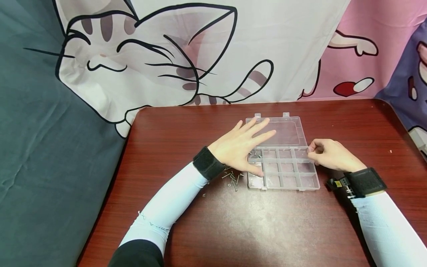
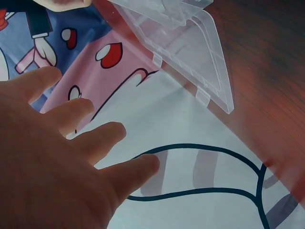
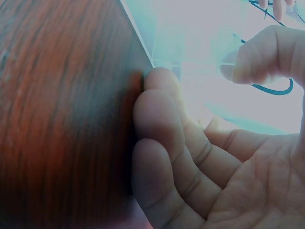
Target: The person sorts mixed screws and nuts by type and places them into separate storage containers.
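A clear plastic compartment box (image 1: pixel 289 172) lies on the table with its lid (image 1: pixel 287 131) folded back, away from the person. My left hand (image 1: pixel 245 144), fingers spread, is above the box's left side and hides part of it. Nothing is in its grasp. At the box's right edge, my right hand (image 1: pixel 328 154) has curled fingers and appears to grip the rim near the hinge line. In the right wrist view its fingertips (image 3: pixel 159 114) are close to the tabletop. Small metal screws (image 1: pixel 235 178) lie loose left of the box, and some sit in its left compartments.
The brown wooden table (image 1: pixel 267 230) carries a few stray bits, including a small piece (image 1: pixel 204 195) left of the screws. Behind the table hangs a printed cat cloth (image 1: pixel 233 44), with a grey-green cloth (image 1: pixel 60 167) at its left.
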Available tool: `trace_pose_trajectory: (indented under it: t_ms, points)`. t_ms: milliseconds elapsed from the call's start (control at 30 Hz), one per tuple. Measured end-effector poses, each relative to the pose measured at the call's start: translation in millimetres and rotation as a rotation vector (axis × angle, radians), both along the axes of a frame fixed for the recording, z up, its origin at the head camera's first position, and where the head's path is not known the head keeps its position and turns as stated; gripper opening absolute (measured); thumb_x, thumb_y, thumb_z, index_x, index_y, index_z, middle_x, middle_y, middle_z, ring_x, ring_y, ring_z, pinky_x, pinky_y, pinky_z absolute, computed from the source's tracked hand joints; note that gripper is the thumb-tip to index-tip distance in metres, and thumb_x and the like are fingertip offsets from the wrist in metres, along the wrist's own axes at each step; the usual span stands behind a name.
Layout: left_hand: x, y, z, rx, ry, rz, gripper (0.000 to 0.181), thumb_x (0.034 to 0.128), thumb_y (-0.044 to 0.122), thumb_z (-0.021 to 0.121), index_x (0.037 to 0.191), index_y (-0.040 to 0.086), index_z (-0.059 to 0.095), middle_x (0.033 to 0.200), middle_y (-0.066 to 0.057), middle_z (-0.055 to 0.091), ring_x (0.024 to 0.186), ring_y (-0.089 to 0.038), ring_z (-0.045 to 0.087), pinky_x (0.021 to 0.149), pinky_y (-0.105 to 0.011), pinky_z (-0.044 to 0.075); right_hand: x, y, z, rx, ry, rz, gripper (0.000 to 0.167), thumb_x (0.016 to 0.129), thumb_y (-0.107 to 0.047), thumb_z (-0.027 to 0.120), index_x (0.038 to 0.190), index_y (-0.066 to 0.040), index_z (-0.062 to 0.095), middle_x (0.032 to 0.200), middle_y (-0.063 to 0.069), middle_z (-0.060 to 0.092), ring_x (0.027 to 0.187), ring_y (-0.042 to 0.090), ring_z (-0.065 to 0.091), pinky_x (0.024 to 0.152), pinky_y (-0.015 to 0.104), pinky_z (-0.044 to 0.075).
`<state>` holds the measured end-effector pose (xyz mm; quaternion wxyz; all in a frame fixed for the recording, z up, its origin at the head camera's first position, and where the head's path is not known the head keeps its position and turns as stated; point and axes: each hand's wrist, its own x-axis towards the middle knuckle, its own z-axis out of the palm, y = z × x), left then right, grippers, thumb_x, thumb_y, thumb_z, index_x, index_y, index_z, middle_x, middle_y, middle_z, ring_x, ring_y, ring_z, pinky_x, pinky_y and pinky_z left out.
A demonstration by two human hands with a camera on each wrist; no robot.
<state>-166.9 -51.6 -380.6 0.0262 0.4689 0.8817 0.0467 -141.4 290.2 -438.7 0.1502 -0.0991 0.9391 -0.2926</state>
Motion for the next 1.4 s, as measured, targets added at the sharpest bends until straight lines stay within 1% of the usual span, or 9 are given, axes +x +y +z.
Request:
trace_pose_trajectory:
  t_ms: [100,300,533,700,867,1000,1200,1300,1400]
  points:
    - [1.4,-4.0,1.0,-0.010,-0.004,0.009,0.122,0.0706,0.092,0.060,0.167,0.032,0.015,0.176,0.003,-0.002,0.162,-0.035,0.012,0.124,-0.063,0.023,0.0,0,-0.2,0.001,-0.001,0.000,0.009,0.093,-0.017,0.063,0.094,-0.008,0.064,0.074,0.002,0.066,0.067,0.016,0.063,0.061,0.028,0.045]
    - [5.0,-16.8,0.3,-0.011,-0.015,0.022,0.120,0.0703,0.091,0.063,0.166,0.031,0.021,0.176,0.001,0.009,0.161,-0.035,0.018,0.124,-0.064,0.024,-0.2,0,-0.7,0.001,0.000,0.000,0.009,0.093,-0.017,0.063,0.094,-0.008,0.064,0.074,0.001,0.066,0.066,0.015,0.063,0.062,0.027,0.045]
    - [12.7,-35.4,-2.3,-0.017,0.015,0.036,0.114,0.0725,0.084,0.068,0.164,0.030,0.028,0.173,-0.003,0.022,0.159,-0.034,0.026,0.124,-0.061,0.026,-0.4,1,-0.4,0.001,0.001,0.000,0.010,0.093,-0.018,0.063,0.094,-0.008,0.064,0.074,0.001,0.066,0.067,0.015,0.063,0.062,0.028,0.045]
    - [15.5,-46.8,-7.4,0.044,0.060,-0.012,0.093,0.0784,0.068,0.075,0.155,0.024,0.045,0.161,-0.006,0.043,0.148,-0.030,0.042,0.120,-0.051,0.037,-0.3,1,-0.2,0.001,-0.002,0.002,0.009,0.093,-0.018,0.063,0.094,-0.009,0.063,0.074,0.001,0.066,0.067,0.015,0.062,0.061,0.028,0.044]
    - [19.2,-52.1,-12.4,0.109,0.080,-0.071,0.074,0.0809,0.049,0.080,0.145,0.019,0.057,0.140,-0.003,0.058,0.125,-0.022,0.057,0.105,-0.041,0.047,-0.3,1,-0.4,0.000,0.001,0.002,0.009,0.093,-0.018,0.063,0.094,-0.009,0.064,0.074,0.001,0.065,0.066,0.015,0.062,0.061,0.028,0.044]
    - [23.9,-53.3,-15.5,0.111,0.113,-0.112,0.059,0.0825,0.041,0.079,0.135,0.018,0.064,0.127,0.001,0.062,0.108,-0.020,0.060,0.092,-0.037,0.049,-0.5,1,-0.4,0.001,0.003,0.000,0.009,0.093,-0.017,0.063,0.094,-0.009,0.064,0.073,0.001,0.065,0.066,0.015,0.062,0.062,0.028,0.044]
    - [29.9,-51.6,-22.5,0.099,0.162,-0.191,0.026,0.0857,0.030,0.076,0.108,0.017,0.070,0.098,0.005,0.061,0.087,-0.018,0.058,0.079,-0.033,0.049,-0.4,1,-0.9,0.003,0.002,0.000,0.009,0.093,-0.018,0.063,0.094,-0.009,0.064,0.074,0.001,0.066,0.067,0.015,0.063,0.062,0.027,0.044]
    - [33.0,-49.5,-26.4,0.103,0.141,-0.215,0.017,0.0863,0.024,0.076,0.100,0.017,0.071,0.091,0.005,0.060,0.085,-0.017,0.059,0.078,-0.032,0.051,-0.4,1,-0.6,0.003,0.003,0.000,0.008,0.093,-0.017,0.063,0.094,-0.009,0.064,0.074,0.001,0.066,0.066,0.014,0.063,0.062,0.027,0.044]
    - [35.9,-47.3,-30.2,0.091,0.107,-0.219,0.012,0.0865,0.022,0.076,0.096,0.018,0.070,0.090,0.005,0.060,0.085,-0.015,0.060,0.078,-0.029,0.053,-0.3,1,-0.3,0.004,0.004,0.001,0.008,0.093,-0.018,0.063,0.094,-0.009,0.064,0.074,0.001,0.066,0.066,0.013,0.063,0.062,0.027,0.044]
